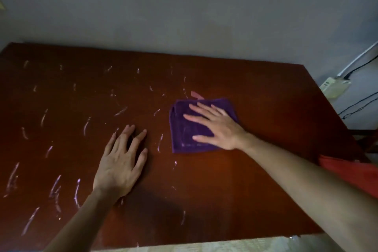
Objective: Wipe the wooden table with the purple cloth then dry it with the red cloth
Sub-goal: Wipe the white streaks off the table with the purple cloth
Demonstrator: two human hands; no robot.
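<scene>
**Dim room, soft picture, bowed edges**

The light is low and flat. The tabletop (255, 96) reads deep red-brown, brighter in a warm patch below the right hand's fingers (202, 117) and darker towards the left. A soft shadow pools under the left hand (120, 161) and its forearm (no hard edge to it). White streaks left of the fingers catch a faint sheen. Detail is smeared throughout, and the tabletop's far edge curves with wide-angle distortion.

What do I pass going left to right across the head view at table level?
White streaks on the wooden table → left hand flat on the wood → purple cloth → right hand flat on it → red cloth at the table's right edge.
</scene>
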